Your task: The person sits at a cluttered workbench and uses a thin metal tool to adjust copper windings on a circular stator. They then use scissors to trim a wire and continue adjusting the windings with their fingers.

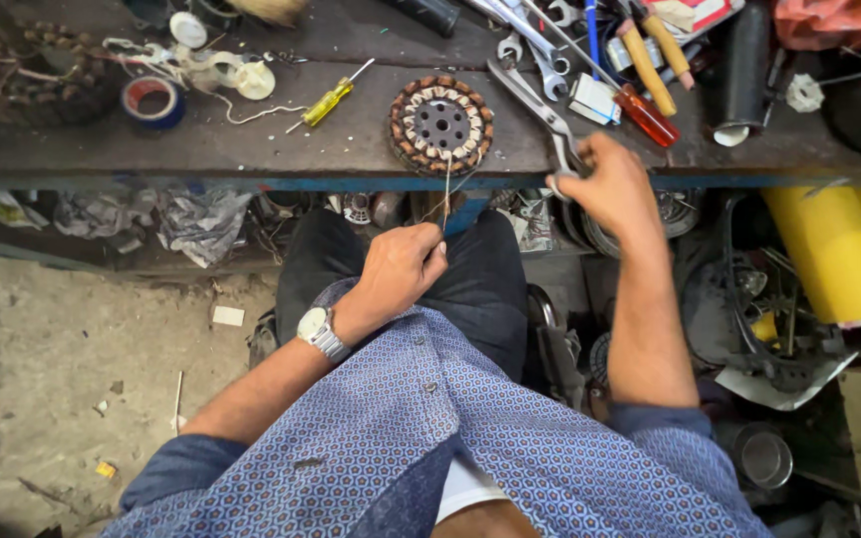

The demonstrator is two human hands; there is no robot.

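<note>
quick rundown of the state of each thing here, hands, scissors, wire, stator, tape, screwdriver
left hand: closed, pinching the thin wire
thin wire: drawn taut from the stator down to the left hand
stator: lying flat at the bench edge
right hand: gripping the scissors' handles
scissors: blades shut, lying on the bench
yellow screwdriver: lying flat, untouched
tape roll: lying flat
</note>
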